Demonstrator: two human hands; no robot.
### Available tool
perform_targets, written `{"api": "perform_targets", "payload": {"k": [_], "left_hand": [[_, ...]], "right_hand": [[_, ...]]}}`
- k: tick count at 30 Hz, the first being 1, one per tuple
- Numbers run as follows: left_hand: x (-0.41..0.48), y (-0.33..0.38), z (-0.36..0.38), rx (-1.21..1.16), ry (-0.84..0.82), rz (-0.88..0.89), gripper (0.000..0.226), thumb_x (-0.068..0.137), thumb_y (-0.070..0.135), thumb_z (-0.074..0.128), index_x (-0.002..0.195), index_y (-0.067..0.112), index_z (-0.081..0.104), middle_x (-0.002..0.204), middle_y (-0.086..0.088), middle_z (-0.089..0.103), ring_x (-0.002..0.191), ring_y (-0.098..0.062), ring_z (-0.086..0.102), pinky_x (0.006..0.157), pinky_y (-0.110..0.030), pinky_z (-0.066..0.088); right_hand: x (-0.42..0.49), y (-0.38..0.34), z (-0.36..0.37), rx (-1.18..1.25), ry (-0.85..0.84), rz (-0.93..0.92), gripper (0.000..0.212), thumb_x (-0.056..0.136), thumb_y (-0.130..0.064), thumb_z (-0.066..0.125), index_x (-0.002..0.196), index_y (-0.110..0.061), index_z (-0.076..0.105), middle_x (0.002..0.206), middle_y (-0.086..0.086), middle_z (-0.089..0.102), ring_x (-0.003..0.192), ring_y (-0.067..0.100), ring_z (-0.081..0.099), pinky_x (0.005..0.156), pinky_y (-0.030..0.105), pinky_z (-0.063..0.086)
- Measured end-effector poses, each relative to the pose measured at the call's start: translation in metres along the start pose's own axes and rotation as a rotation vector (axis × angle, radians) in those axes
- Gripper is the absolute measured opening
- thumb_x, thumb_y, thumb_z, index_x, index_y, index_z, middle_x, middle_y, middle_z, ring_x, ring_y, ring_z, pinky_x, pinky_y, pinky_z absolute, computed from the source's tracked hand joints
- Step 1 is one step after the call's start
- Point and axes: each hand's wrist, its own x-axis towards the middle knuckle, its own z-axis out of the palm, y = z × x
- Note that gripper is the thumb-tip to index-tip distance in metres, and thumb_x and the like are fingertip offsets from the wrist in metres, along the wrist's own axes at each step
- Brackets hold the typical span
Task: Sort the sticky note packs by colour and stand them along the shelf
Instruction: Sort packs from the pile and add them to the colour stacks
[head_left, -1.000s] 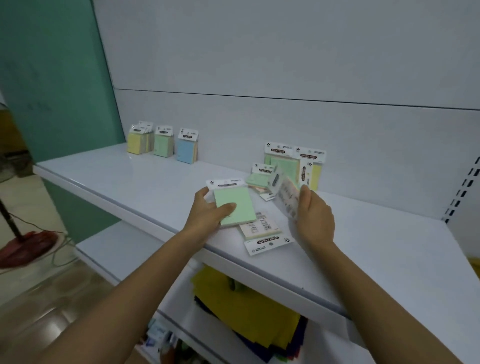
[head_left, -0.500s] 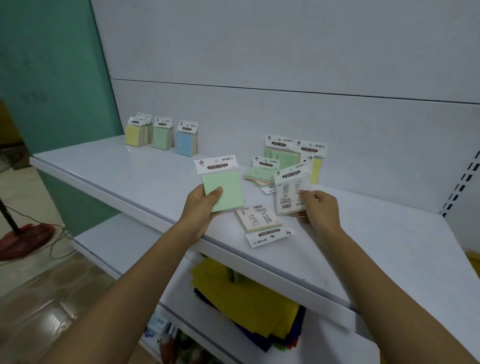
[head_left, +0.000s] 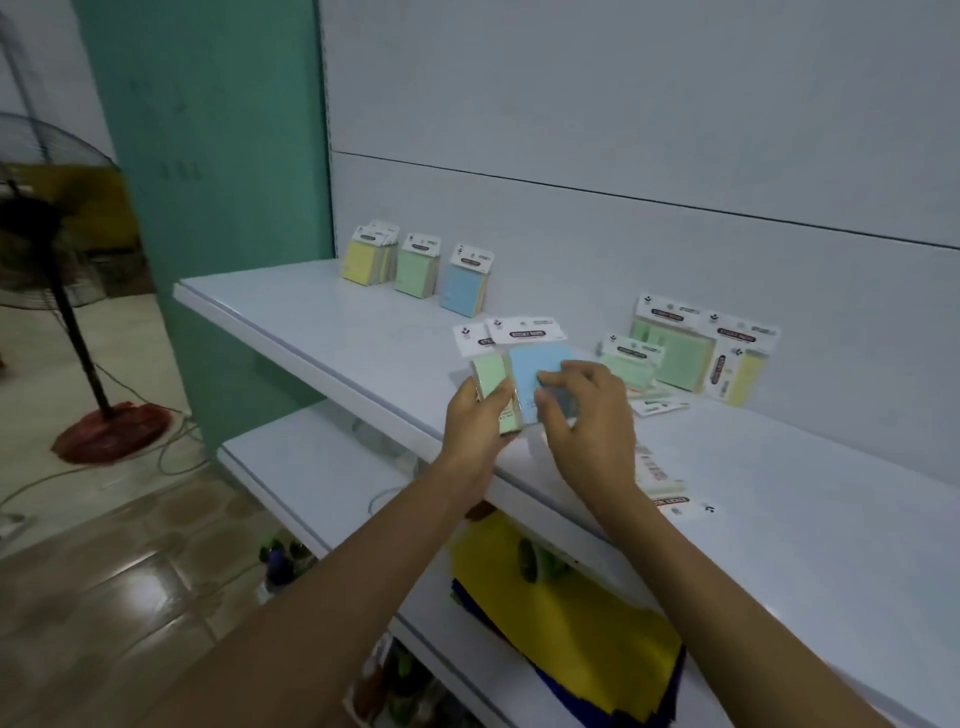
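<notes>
Left hand (head_left: 478, 421) grips a green pack (head_left: 491, 371), right hand (head_left: 589, 421) pinches a blue pack (head_left: 532, 369); a loose pinch could drop it floorward.

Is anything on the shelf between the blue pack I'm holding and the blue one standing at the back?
Nothing visible. Only shelf shows between the blue pack in your right hand and the standing blue pack; your left hand holds the green pack off to the side.
</notes>
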Motion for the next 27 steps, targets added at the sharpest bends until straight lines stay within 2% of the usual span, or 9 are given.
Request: {"api": "perform_targets", "payload": {"k": [2,4,6,8,12,14,18,23,27], "left_hand": [[0.0,0.014,-0.019,0.041,-0.01,0.024,0.026,0.096,0.015,0.05,0.122,0.016,0.056,0.107,-0.004,0.068,0.093,-0.017,0.066,0.07,-0.027,0.057],[0.0,0.031,-0.041,0.063,-0.001,0.04,0.028,0.096,0.017,0.05,0.124,0.015,0.054,0.11,-0.006,0.067,0.095,-0.019,0.066,0.071,-0.028,0.058],[0.001,0.048,-0.069,0.073,-0.001,0.057,0.026,0.096,0.018,0.051,0.121,0.016,0.055,0.11,-0.007,0.067,0.095,-0.021,0.067,0.071,-0.03,0.059],[0.002,0.063,-0.1,0.092,0.011,0.073,0.021,0.095,0.019,0.052,0.115,0.019,0.059,0.108,-0.006,0.068,0.093,-0.021,0.068,0.072,-0.032,0.059],[0.008,0.095,-0.163,0.15,0.079,0.131,0.015,0.095,0.017,0.052,0.105,0.023,0.061,0.102,-0.003,0.069,0.084,-0.017,0.068,0.074,-0.036,0.058],[0.008,0.107,-0.194,0.176,0.103,0.145,0.017,0.095,0.017,0.052,0.11,0.021,0.06,0.099,0.0,0.069,0.081,-0.014,0.068,0.069,-0.032,0.059],[0.011,0.125,-0.249,0.213,0.157,0.162,0.019,0.095,0.017,0.052,0.111,0.02,0.061,0.098,0.002,0.07,0.079,-0.012,0.069,0.066,-0.029,0.059],[0.019,0.152,-0.299,0.255,0.229,0.186,0.023,0.095,0.016,0.052,0.117,0.013,0.059,0.105,-0.005,0.067,0.088,-0.02,0.067,0.067,-0.028,0.059],[0.029,0.16,-0.318,0.298,0.201,0.212,0.021,0.095,0.017,0.051,0.114,0.013,0.059,0.102,-0.003,0.068,0.084,-0.017,0.067,0.061,-0.025,0.057]], "right_hand": [[0.009,-0.008,0.009,0.113,0.032,0.072,0.041,0.083,-0.032,0.068,0.12,-0.018,0.056,0.123,0.003,0.053,0.113,0.017,0.048,0.093,0.034,0.041],[0.018,-0.024,0.02,0.394,-0.104,0.235,0.058,0.078,-0.033,0.074,0.127,-0.021,0.045,0.12,-0.002,0.055,0.106,0.011,0.055,0.085,0.026,0.048],[0.024,-0.043,0.036,0.666,-0.277,0.357,0.053,0.078,-0.029,0.075,0.123,-0.021,0.049,0.114,0.0,0.064,0.095,0.01,0.065,0.071,0.02,0.056],[0.025,-0.06,0.062,0.766,-0.368,0.355,0.038,0.08,-0.024,0.073,0.115,-0.019,0.058,0.111,0.002,0.069,0.088,0.011,0.07,0.066,0.022,0.058],[0.024,-0.102,0.118,0.838,-0.463,0.312,0.031,0.082,-0.023,0.071,0.112,-0.02,0.061,0.104,-0.002,0.071,0.085,0.011,0.071,0.063,0.025,0.058],[0.019,-0.121,0.144,0.822,-0.514,0.293,0.027,0.083,-0.024,0.07,0.108,-0.022,0.061,0.099,-0.005,0.071,0.082,0.011,0.071,0.063,0.027,0.059],[0.015,-0.156,0.198,0.842,-0.562,0.286,0.02,0.083,-0.026,0.07,0.101,-0.027,0.061,0.092,-0.009,0.072,0.075,0.009,0.071,0.057,0.023,0.055],[0.019,-0.196,0.24,0.831,-0.592,0.275,0.029,0.082,-0.029,0.071,0.109,-0.025,0.061,0.098,-0.005,0.071,0.084,0.014,0.069,0.062,0.025,0.058],[0.025,-0.208,0.257,0.91,-0.542,0.324,0.045,0.076,-0.023,0.076,0.115,-0.02,0.053,0.11,0.0,0.067,0.095,0.017,0.067,0.067,0.027,0.058]]}}
